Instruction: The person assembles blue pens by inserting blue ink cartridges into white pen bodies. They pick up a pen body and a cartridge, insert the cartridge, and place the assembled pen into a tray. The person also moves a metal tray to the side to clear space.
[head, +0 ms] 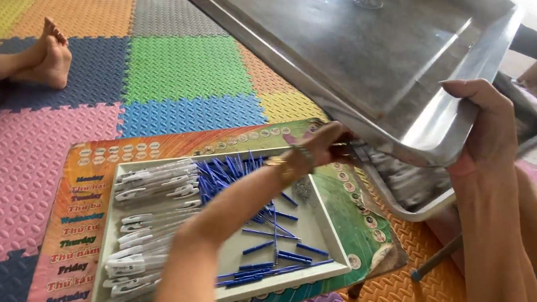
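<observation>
Head view: both hands, left hand [321, 147], right hand [486, 127], grip tilted steel tray [364, 50] rim

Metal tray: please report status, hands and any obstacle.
Left hand and right hand grip tilted metal tray. Second tray with pen parts directly beneath. White tray alongside.

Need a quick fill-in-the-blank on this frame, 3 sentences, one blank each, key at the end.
1. The right hand grips the rim of a tilted ____ tray.
2. In the white tray, the loose refills are ____ in colour.
3. The floor is covered with ____ foam mats.

Missing words: metal; blue; coloured
</observation>
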